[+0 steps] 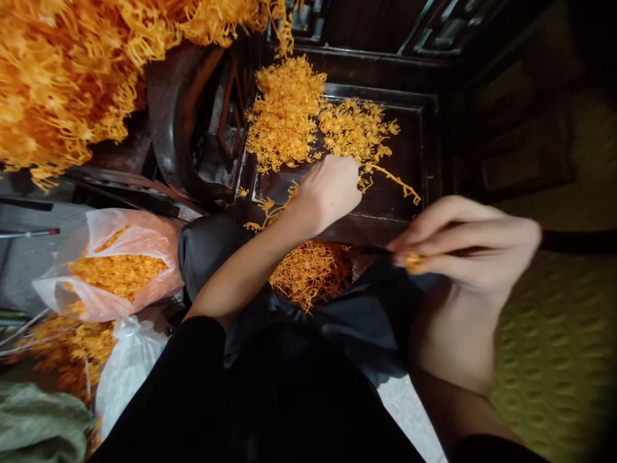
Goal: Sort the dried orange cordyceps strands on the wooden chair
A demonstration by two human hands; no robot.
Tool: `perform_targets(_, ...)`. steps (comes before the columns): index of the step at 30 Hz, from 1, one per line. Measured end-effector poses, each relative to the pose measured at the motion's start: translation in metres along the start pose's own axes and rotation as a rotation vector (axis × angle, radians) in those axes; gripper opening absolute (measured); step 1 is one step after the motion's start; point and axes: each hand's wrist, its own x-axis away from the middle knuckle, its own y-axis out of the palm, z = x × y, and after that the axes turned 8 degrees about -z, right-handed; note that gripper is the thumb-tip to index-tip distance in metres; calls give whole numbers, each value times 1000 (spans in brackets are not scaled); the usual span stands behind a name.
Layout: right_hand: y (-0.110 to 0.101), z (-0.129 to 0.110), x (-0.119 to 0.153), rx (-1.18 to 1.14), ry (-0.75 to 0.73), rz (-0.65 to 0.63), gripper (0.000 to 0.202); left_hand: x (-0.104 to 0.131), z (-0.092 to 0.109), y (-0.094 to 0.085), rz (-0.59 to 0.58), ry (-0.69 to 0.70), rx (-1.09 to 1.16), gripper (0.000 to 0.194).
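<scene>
My right hand (pixel 477 241) is raised at the right, thumb and fingers pinched on a small orange plastic piece (pixel 413 262). My left hand (pixel 333 193) is over the dark wooden seat (pixel 385 206), back upward and fingers curled under; what they hold, if anything, is hidden. Just beyond it lie a larger pile of orange plastic flower pieces (pixel 286 112) and a smaller heap (pixel 354 128). A thin orange sprig (pixel 398 180) sticks out of the smaller heap toward the right. Another orange sprig (pixel 270 212) lies partly behind my left forearm.
A huge orange mass (pixel 62 83) fills the upper left, beside a curved wooden armrest (pixel 173 122). Between my legs is more orange material (pixel 311 273). A pinkish plastic bag (pixel 159 257) of orange pieces and a white bag (pixel 128 366) stand left. Yellow textured padding (pixel 554 360) lies right.
</scene>
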Motion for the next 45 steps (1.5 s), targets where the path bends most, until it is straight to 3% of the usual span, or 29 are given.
perform_targets(2, 8, 4, -1, 126, 107, -25, 17, 5, 9, -6, -79, -38, -90, 19)
perform_targets(5, 15, 29, -5, 285, 187, 212, 9, 8, 18, -10, -130, -80, -170, 23)
perform_targets(10, 19, 62, -4, 146, 413, 341, 26, 2, 19, -3, -164, -33, -166, 22)
perform_targets(13, 21, 69, -4, 65, 541, 470, 31, -2, 12, 0, -269, 46, -108, 16)
perform_targets(16, 9, 91, -4, 45, 565, 618, 36, -1, 3, 0, -359, 87, 65, 19)
perform_targets(20, -29, 142, 2, 14, 583, 882, 35, 4, -14, -2, -446, 77, 262, 14)
perform_targets(23, -40, 169, 7, -59, 605, 872, 34, 4, -26, -4, -404, -74, 461, 16)
perform_targets(26, -22, 179, 3, -20, 609, 718, 30, -2, -31, -6, -342, -170, 781, 14)
perform_targets(31, 7, 168, -11, 34, 601, 494, 37, -8, -29, -9, -309, -178, 1132, 21)
perform_targets(34, 15, 138, -11, 168, 521, 517, 34, -11, -30, -9, -288, -147, 1207, 26)
perform_targets(36, 25, 112, -8, 91, 521, 512, 23, -10, -30, -8, -206, -65, 1176, 28)
perform_targets(40, 51, 75, -11, -685, 709, 193, 52, 2, -15, -3, -25, 237, 914, 30)
perform_targets(42, 58, 70, -16, -965, 729, 172, 58, 14, -4, 0, -102, 409, 649, 27)
perform_targets(45, 54, 70, -20, -1090, 705, 324, 49, 30, 8, 3, -329, 665, 202, 33)
